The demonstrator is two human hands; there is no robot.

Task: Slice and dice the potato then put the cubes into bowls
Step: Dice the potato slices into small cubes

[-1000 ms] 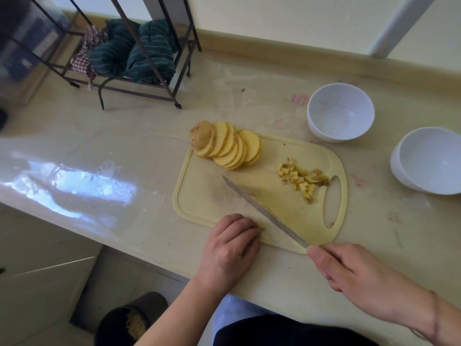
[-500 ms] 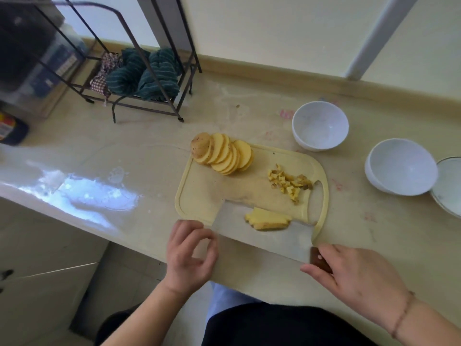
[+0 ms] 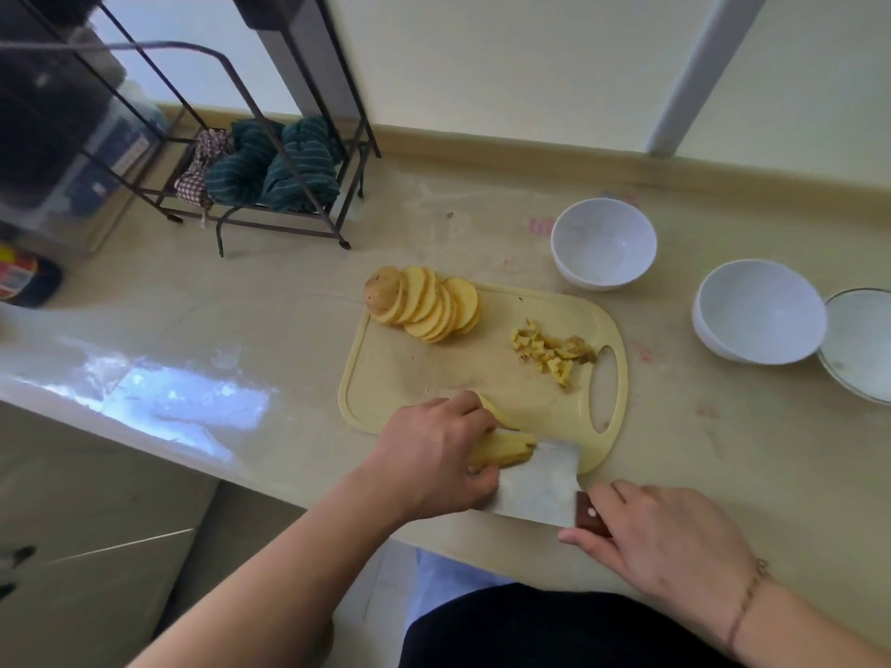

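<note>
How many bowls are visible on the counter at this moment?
3. One white bowl stands behind the cutting board, a second white bowl to its right, and a third bowl, partly cut off, at the right edge.

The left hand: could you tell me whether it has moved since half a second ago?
Yes. The left hand has moved right, from beside the cutting board onto the potato slices on the cleaver.

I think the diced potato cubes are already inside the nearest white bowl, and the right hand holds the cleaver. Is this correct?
Not quite. In the head view the diced potato cubes lie on the cutting board, not in a white bowl. The right hand does hold the cleaver.
</note>
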